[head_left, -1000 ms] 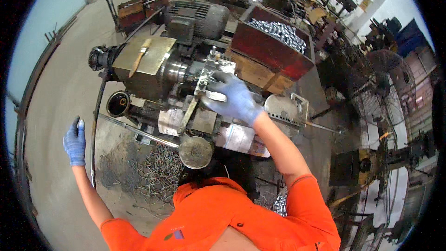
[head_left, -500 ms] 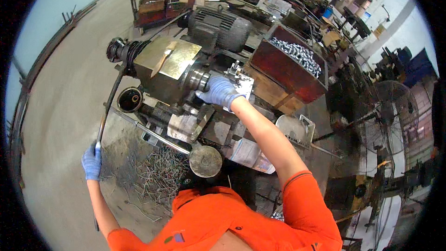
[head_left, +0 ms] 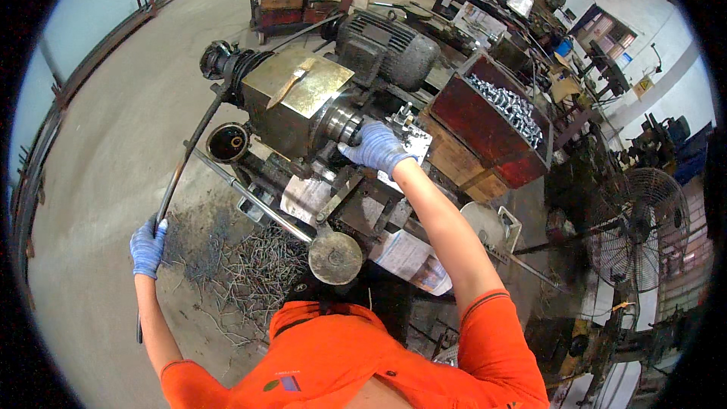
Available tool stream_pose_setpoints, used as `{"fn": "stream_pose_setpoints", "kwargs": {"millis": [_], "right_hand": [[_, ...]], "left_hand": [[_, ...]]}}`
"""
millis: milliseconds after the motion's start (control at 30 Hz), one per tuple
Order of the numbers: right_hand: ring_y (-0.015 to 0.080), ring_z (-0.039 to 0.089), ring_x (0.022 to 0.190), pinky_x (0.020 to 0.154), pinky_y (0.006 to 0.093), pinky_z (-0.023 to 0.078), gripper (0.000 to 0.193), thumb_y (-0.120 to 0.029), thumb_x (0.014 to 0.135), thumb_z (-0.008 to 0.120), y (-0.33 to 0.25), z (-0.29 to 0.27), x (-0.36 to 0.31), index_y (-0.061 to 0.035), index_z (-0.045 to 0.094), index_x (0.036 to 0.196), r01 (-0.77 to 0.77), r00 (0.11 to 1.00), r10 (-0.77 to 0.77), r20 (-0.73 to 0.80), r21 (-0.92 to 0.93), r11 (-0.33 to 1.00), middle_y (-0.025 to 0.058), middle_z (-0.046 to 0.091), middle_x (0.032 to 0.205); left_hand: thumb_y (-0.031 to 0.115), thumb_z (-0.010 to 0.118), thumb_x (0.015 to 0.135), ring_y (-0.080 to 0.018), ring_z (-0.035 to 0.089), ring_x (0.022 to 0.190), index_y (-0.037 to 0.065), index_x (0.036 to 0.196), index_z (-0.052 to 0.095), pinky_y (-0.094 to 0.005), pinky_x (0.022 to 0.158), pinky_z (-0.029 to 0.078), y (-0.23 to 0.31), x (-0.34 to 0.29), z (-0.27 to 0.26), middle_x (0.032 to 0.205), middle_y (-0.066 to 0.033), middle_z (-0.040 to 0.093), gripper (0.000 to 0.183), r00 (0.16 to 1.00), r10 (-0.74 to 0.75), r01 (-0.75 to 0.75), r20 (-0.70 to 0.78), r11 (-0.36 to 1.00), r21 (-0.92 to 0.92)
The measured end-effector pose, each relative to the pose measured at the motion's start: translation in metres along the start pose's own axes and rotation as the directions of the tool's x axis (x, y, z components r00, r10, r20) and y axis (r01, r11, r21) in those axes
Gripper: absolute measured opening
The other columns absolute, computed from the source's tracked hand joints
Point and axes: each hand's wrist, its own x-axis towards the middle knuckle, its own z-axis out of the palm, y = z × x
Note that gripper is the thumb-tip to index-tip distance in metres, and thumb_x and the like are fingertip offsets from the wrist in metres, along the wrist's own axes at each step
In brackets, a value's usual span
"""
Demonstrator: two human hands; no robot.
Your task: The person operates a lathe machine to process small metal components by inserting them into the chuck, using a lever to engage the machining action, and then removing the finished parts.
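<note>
My left hand, in a blue knitted glove, is closed around a long dark metal lever. That lever slopes up to the rear left end of a small lathe's headstock. My right hand, gloved alike, is at the shiny round spindle nose, thumb toward me and fingers curled at its front. Whatever those fingers hold is hidden behind the glove. A wooden-handled brush lies on the brass-coloured top plate of the headstock.
A dark red bin of small shiny metal parts stands on wood behind the lathe. Nearer me are a round metal plate and a steel bar. Metal scraps litter the floor. A motor sits behind; a caged fan stands right.
The view has turned slightly, so the lathe appears farther right and higher. Both hands keep their places, the left on the lever and the right at the spindle nose.
</note>
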Motion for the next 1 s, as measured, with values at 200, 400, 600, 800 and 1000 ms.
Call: {"fn": "stream_pose_setpoints", "kwargs": {"millis": [200, 400, 600, 800, 1000], "right_hand": [[0.0364, 0.063, 0.078, 0.074, 0.04, 0.05, 0.057, -0.054, 0.07, 0.061, -0.007, -0.002, 0.016, 0.0013, 0.065, 0.081, -0.097, 0.995, 0.097, 0.004, 0.013, 0.995, 0.0225, 0.064, 0.079], [0.0168, 0.049, 0.056, 0.058, 0.0351, 0.044, 0.055, -0.05, 0.072, 0.067, 0.004, -0.008, 0.031, 0.0045, 0.064, 0.072, -0.333, 0.934, 0.341, 0.106, 0.607, 0.722, 0.0106, 0.058, 0.062], [0.0214, 0.06, 0.067, 0.068, 0.0336, 0.046, 0.051, -0.047, 0.075, 0.066, 0.004, 0.005, 0.033, 0.0041, 0.066, 0.08, -0.24, 0.939, 0.335, -0.072, 0.56, 0.793, 0.0125, 0.065, 0.071], [0.0238, 0.064, 0.075, 0.072, 0.0319, 0.047, 0.044, -0.041, 0.077, 0.064, -0.004, 0.012, 0.029, 0.0021, 0.067, 0.085, -0.236, 0.937, 0.331, -0.108, 0.502, 0.832, 0.0151, 0.068, 0.079], [0.0139, 0.059, 0.069, 0.07, 0.0292, 0.046, 0.041, -0.038, 0.074, 0.069, -0.006, 0.002, 0.031, 0.0021, 0.067, 0.083, -0.425, 0.872, 0.489, -0.002, 0.491, 0.761, 0.0138, 0.067, 0.075]], "left_hand": [[0.049, 0.049, 0.086, -0.034, 0.061, 0.078, 0.014, 0.113, 0.059, -0.0444, 0.071, 0.047, 0.0, -0.007, -0.002, 0.083, -0.0175, 0.064, 0.046, 1.0, 0.022, -0.022, -0.022, 0.999, 0.028], [0.047, 0.051, 0.085, -0.0345, 0.061, 0.08, 0.014, 0.114, 0.058, -0.0452, 0.072, 0.046, 0.0, -0.014, -0.009, 0.085, -0.0173, 0.064, 0.045, 0.999, -0.039, 0.036, 0.034, 0.997, 0.069], [0.038, 0.055, 0.083, -0.0354, 0.061, 0.076, 0.012, 0.103, 0.061, -0.0455, 0.071, 0.046, 0.013, 0.005, -0.005, 0.08, -0.0165, 0.064, 0.033, 0.999, 0.041, -0.04, -0.004, 0.998, 0.046], [0.017, 0.054, 0.08, -0.0317, 0.06, 0.064, 0.01, 0.088, 0.059, -0.0421, 0.059, 0.045, -0.093, 0.093, 0.029, 0.072, -0.0123, 0.062, 0.012, 0.917, 0.346, -0.267, -0.2, 0.902, 0.34], [0.013, 0.055, 0.077, -0.0293, 0.06, 0.062, 0.008, 0.092, 0.058, -0.0406, 0.055, 0.045, -0.126, 0.178, 0.031, 0.071, -0.0134, 0.061, 0.016, 0.911, 0.378, -0.234, -0.166, 0.804, 0.547]]}}
